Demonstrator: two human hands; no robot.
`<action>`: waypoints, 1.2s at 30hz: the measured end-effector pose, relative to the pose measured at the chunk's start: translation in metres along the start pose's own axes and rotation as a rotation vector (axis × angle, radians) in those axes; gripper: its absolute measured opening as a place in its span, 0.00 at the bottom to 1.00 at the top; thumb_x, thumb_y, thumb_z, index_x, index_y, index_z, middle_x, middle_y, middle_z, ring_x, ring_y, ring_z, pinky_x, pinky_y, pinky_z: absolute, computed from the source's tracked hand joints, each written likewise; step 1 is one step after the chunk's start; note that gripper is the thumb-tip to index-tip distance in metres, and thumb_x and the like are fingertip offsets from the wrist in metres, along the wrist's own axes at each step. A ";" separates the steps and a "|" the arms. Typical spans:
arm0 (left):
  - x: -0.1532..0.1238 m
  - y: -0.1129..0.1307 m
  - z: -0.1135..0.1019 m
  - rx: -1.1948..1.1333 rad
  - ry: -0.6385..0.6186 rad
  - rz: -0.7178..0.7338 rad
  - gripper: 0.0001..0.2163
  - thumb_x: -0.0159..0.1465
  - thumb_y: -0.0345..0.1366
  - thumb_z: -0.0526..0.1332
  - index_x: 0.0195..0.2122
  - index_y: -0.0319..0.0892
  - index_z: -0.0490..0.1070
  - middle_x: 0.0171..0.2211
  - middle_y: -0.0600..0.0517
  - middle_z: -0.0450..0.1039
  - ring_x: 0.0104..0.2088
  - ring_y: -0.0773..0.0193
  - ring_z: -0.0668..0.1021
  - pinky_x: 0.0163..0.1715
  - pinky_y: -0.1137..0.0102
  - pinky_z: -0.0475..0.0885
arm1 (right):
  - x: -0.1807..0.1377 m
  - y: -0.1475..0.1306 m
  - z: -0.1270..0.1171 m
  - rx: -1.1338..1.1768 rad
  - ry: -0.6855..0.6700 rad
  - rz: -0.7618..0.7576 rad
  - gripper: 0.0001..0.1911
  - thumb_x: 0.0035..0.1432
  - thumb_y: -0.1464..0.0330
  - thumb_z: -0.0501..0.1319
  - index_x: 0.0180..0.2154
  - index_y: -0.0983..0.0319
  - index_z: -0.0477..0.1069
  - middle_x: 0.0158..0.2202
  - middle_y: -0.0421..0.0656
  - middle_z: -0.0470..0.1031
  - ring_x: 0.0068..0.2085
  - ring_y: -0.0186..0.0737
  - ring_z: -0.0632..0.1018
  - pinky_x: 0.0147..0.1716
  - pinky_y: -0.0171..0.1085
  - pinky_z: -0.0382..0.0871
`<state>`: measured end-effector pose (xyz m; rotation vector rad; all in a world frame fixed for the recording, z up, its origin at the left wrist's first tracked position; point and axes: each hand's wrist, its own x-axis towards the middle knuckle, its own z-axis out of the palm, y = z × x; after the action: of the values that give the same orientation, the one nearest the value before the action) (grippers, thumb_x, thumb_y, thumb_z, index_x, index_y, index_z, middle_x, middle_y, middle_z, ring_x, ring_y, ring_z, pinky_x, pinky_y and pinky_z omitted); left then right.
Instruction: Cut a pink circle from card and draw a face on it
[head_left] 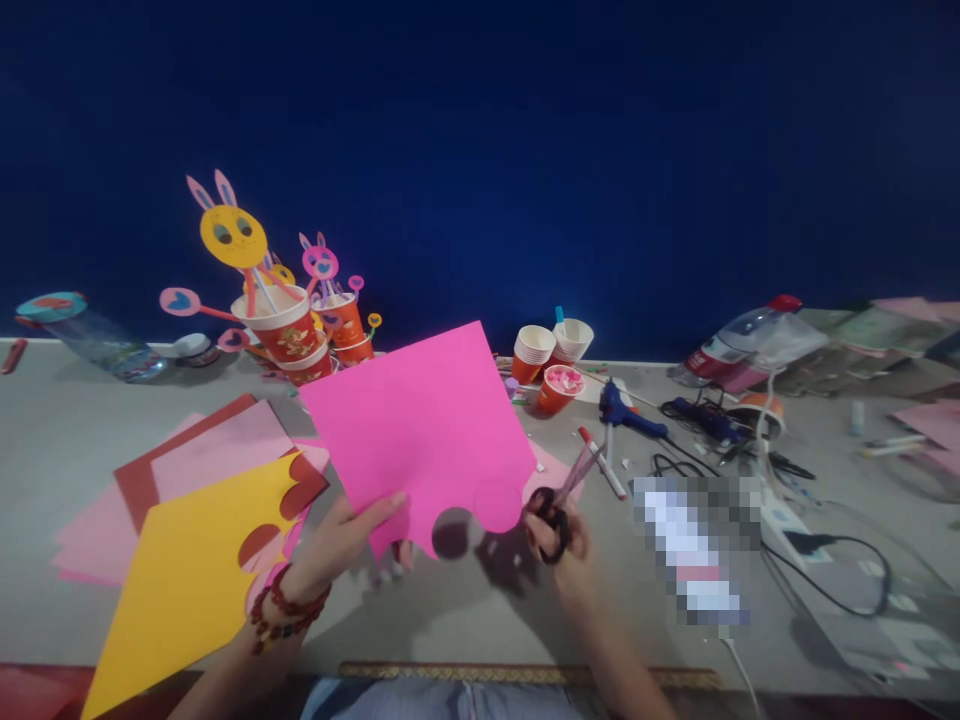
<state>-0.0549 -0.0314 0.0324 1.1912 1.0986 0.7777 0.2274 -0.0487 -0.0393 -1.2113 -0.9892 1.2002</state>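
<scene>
My left hand (346, 540) pinches the lower edge of a bright pink paper sheet (420, 420) and holds it up above the grey table. Rounded scallops are cut out of the sheet's bottom edge. My right hand (556, 545) has its fingers through the black handles of a pair of scissors (568, 490). The blades point up and to the right, just beside the sheet's lower right corner. A red bead bracelet sits on my left wrist.
Yellow paper (187, 570), red and pale pink sheets lie at the left. Red paper cups with bunny crafts (281, 320) stand at the back, more cups (551, 360) in the middle. A blue glue gun (626, 410), cables, a power strip and a plastic bottle (750, 345) crowd the right.
</scene>
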 end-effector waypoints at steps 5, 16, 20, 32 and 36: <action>-0.003 -0.007 -0.007 -0.017 0.045 -0.001 0.27 0.70 0.51 0.56 0.19 0.41 0.77 0.18 0.48 0.77 0.18 0.62 0.76 0.23 0.69 0.74 | -0.026 -0.010 -0.028 -0.108 -0.294 0.039 0.23 0.57 0.46 0.65 0.31 0.60 0.70 0.23 0.40 0.72 0.23 0.37 0.69 0.26 0.37 0.64; -0.003 -0.014 0.001 -0.058 0.038 -0.006 0.25 0.70 0.48 0.57 0.19 0.40 0.77 0.16 0.49 0.76 0.18 0.63 0.76 0.22 0.70 0.72 | -0.025 -0.025 -0.005 -0.133 -0.443 0.111 0.28 0.55 0.41 0.62 0.28 0.60 0.67 0.21 0.41 0.73 0.22 0.37 0.71 0.24 0.35 0.60; -0.006 -0.013 0.000 -0.030 0.051 -0.006 0.25 0.70 0.49 0.57 0.19 0.42 0.77 0.16 0.49 0.76 0.18 0.62 0.76 0.26 0.68 0.74 | -0.023 -0.021 -0.002 -0.108 -0.468 0.107 0.28 0.56 0.40 0.61 0.29 0.59 0.65 0.20 0.40 0.72 0.20 0.36 0.68 0.22 0.35 0.58; -0.008 -0.015 -0.001 -0.020 0.062 -0.004 0.25 0.71 0.48 0.57 0.19 0.42 0.77 0.17 0.49 0.76 0.20 0.62 0.77 0.27 0.69 0.74 | -0.024 -0.020 0.002 -0.099 -0.448 0.143 0.28 0.55 0.41 0.61 0.28 0.58 0.61 0.19 0.38 0.70 0.19 0.33 0.67 0.21 0.34 0.56; -0.008 -0.018 -0.001 -0.026 0.060 -0.009 0.25 0.70 0.48 0.57 0.20 0.41 0.77 0.17 0.49 0.76 0.19 0.63 0.76 0.26 0.69 0.74 | -0.024 -0.015 0.002 -0.097 -0.445 0.142 0.28 0.55 0.40 0.61 0.28 0.58 0.63 0.18 0.38 0.71 0.18 0.34 0.67 0.20 0.33 0.55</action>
<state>-0.0592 -0.0425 0.0173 1.1465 1.1393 0.8234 0.2247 -0.0712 -0.0225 -1.1265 -1.3166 1.5919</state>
